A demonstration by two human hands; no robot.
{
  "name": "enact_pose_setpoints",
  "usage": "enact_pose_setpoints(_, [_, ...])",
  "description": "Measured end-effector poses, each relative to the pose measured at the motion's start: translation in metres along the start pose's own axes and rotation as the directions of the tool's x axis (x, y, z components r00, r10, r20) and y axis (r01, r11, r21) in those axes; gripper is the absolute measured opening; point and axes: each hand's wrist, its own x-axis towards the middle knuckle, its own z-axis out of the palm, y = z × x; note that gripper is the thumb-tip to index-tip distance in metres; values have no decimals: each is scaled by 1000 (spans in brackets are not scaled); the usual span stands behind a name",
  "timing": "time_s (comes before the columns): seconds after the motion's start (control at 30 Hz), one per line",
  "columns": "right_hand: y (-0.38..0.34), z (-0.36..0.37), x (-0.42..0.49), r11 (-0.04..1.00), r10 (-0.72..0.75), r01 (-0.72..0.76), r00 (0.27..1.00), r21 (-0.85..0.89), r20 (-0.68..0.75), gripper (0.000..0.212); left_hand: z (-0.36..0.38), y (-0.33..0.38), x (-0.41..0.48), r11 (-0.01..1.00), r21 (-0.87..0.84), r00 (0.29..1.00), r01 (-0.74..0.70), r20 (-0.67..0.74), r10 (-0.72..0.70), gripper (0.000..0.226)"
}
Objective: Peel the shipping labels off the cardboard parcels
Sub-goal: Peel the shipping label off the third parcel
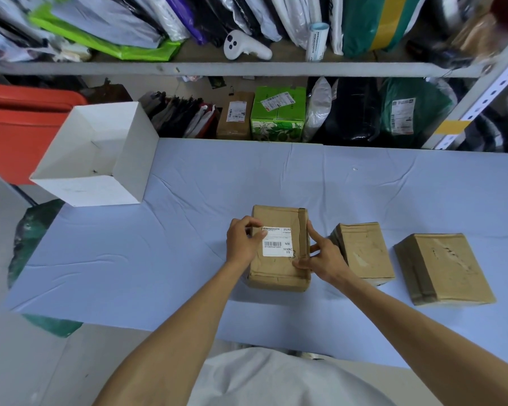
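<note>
One creased pale blue cloth (159, 259) lies under the labelled parcel (279, 271), and one white open box (100, 159) stands behind it to the left. There are three brown, wrinkled cardboard parcels: the second parcel (364, 250) is just right of it, the third parcel (443, 268) further right. The long axis of the labelled parcel points away from the person. The right hand (323, 259) presses its right side with straight fingers. The left hand (242, 243) pinches the upper left corner of the one white label (277, 241) on its top.
</note>
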Motion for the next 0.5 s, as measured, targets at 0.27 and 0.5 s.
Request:
enact_pose_setpoints(0.27, [-4, 1, -2, 1000, 3, -3, 1000, -27, -18, 103, 6, 5, 0, 996, 73, 997, 57, -50, -53, 5])
enact_pose_setpoints(0.5, [-7, 0, -4, 998, 10, -11, 1000, -59, -22, 104, 9, 8, 3, 981, 181, 998, 65, 2, -66, 11])
